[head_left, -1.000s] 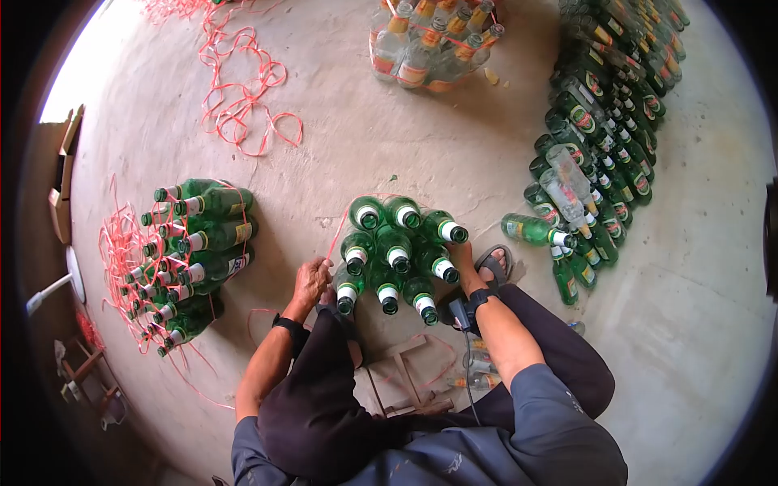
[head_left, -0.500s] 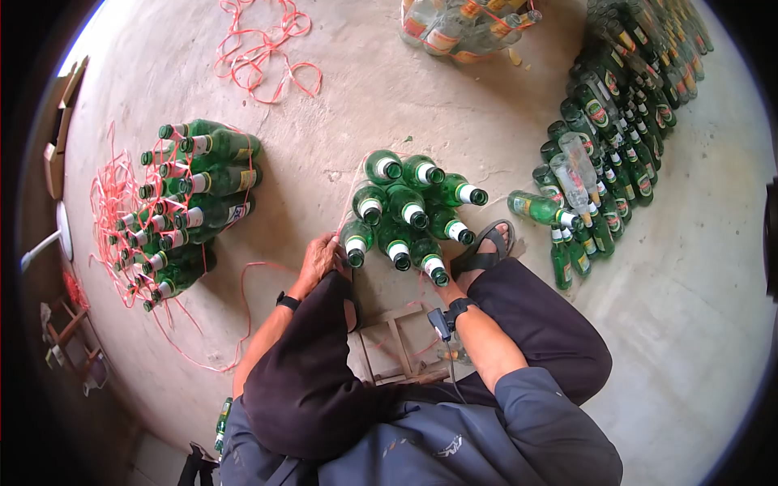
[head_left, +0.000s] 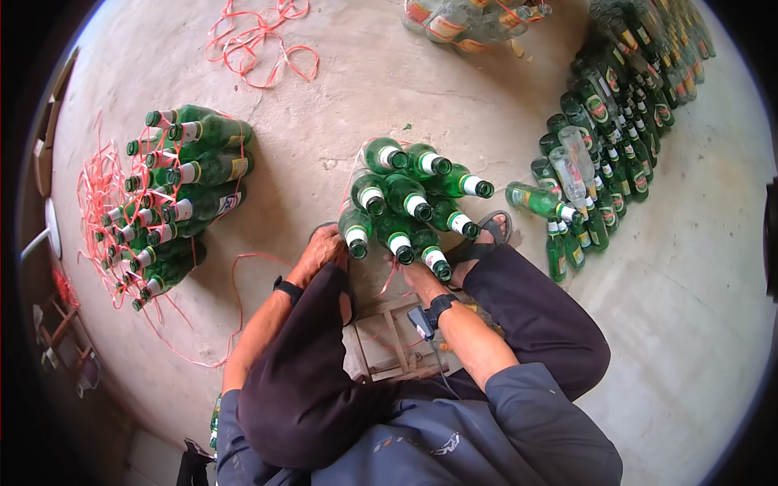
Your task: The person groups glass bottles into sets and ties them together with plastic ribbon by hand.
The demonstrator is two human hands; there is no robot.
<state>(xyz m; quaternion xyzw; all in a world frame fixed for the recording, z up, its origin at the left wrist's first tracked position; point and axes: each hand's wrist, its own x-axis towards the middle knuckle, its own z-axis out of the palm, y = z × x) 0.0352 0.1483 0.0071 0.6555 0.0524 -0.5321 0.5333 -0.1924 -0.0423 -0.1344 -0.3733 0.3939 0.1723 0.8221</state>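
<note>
A cluster of green glass bottles [head_left: 405, 198] stands upright on the floor between my feet, necks toward me. Pink plastic string [head_left: 347, 190] runs up along its left side. At the near left edge of the cluster, my left hand [head_left: 326, 245] is closed, with the string at its fingers. My right hand [head_left: 417, 277] is under the nearest bottle necks, which partly hide it. Its fingers look pinched, and a short piece of pink string [head_left: 390, 281] hangs beside them.
On the left stands a tied bundle of green bottles [head_left: 212, 170] with tangled pink string [head_left: 97, 194]. More string [head_left: 258, 49] lies farther back. Clear bottles [head_left: 462, 24] stand at the top, and rows of bottles [head_left: 616, 121] at the right. A wooden stool [head_left: 391, 334] is below me.
My right hand has moved left and come partly out from beneath the bottles, toward my left hand. My left hand stays by the cluster's left edge. The view has shifted slightly.
</note>
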